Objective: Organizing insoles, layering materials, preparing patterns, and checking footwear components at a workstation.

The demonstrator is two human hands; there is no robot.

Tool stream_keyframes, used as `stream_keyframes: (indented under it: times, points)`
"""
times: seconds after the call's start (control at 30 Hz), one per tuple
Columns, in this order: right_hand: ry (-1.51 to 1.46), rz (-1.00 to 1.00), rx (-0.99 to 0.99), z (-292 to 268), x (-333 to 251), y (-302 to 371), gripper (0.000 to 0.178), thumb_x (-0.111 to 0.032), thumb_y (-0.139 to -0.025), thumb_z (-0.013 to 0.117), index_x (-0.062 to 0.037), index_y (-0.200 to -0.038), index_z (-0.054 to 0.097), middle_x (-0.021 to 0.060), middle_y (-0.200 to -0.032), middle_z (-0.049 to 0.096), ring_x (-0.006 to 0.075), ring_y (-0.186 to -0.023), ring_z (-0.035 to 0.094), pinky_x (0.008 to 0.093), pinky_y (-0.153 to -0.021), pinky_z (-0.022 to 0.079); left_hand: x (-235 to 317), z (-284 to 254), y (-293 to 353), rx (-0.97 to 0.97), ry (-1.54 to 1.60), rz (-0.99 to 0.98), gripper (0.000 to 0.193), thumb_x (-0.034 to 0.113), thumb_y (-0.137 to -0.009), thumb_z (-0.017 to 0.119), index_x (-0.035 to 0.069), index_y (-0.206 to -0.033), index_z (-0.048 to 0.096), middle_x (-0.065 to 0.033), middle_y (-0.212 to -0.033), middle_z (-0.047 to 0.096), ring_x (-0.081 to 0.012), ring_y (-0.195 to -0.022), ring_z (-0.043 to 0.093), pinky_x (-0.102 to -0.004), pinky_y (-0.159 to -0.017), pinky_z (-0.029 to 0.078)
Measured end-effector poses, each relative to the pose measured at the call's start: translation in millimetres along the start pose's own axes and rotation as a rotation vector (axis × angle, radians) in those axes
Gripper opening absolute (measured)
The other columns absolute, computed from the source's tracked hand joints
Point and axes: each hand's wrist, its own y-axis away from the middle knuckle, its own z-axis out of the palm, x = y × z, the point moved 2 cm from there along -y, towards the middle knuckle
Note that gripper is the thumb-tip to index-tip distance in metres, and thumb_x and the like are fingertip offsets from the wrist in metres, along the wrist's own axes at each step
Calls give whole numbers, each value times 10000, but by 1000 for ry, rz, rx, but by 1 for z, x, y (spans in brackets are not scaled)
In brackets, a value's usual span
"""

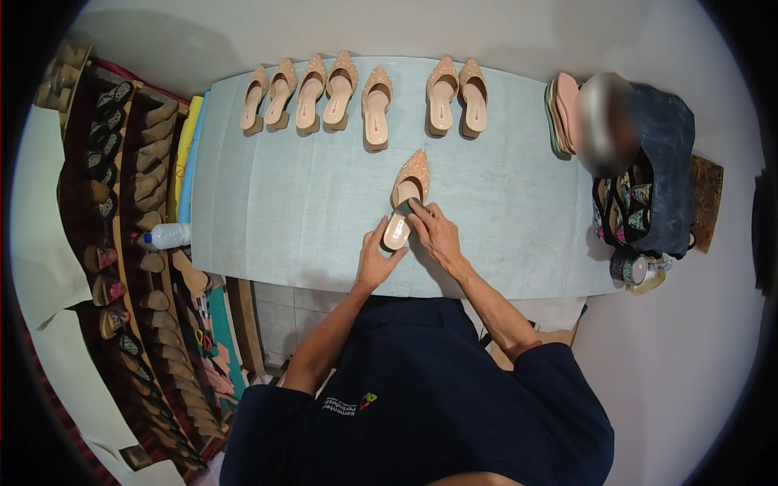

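A pointed, glittery beige mule (414,173) lies on the pale blue-grey cloth of the table in front of me, its toe facing away. My left hand (377,255) grips it at the heel end, fingers along the left edge and thumb near the back. In my right hand (435,234) is a small dark grey-green piece (409,207), pinched and pressed against the pinkish insole just behind the upper. Whether that piece is cloth or a pad I cannot tell. Beyond it stands a matching single mule (376,113).
Several matching mules (310,91) line the table's far edge, with a pair (442,95) right of centre. Stacked insoles (566,113) and a dark blue bag (668,130) of patterned shoes lie right, near a can (628,267). Left are a bottle (168,236) and shoe racks (134,283).
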Motion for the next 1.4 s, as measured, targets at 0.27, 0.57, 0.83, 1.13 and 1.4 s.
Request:
stream_keyframes:
  times: [0.27,0.57,0.83,1.13,1.4]
  points:
    - [-815,778,301,43,5,26,413,-250,-930,710,-41,-1210,490,58,-869,618,117,-689,590,274,-548,473,3,4,-18,-19,547,-295,526,247,-953,672,-45,-1377,563,-157,-1211,651,-171,-1006,612,-301,-861,498]
    - [-873,723,210,49,10,32,590,-195,-873,726,21,-1337,433,143,-896,715,170,-754,654,294,-651,516,-11,5,-34,-126,460,-421,406,296,-962,682,-44,-1184,693,-82,-1177,624,-157,-1020,604,-291,-884,482]
    - [-689,662,122,49,18,25,526,-180,-821,769,-40,-1266,527,87,-718,690,137,-621,625,285,-582,487,-11,4,-39,-173,489,-424,385,326,-968,665,-32,-1103,710,-66,-1034,676,-147,-907,661,-293,-777,548]
    - [-815,697,90,41,16,23,596,-150,-826,758,-20,-1328,464,73,-758,697,99,-642,598,260,-573,470,-14,2,-47,-180,455,-489,443,382,-947,685,-53,-1022,724,-86,-885,706,-161,-783,652,-287,-677,521]
    - [-540,615,75,37,14,19,623,-189,-790,749,-62,-1336,476,111,-725,702,150,-610,637,314,-572,494,-5,7,-44,-27,115,-169,425,389,-947,663,-31,-945,727,-153,-839,678,-270,-739,639,-378,-699,491]
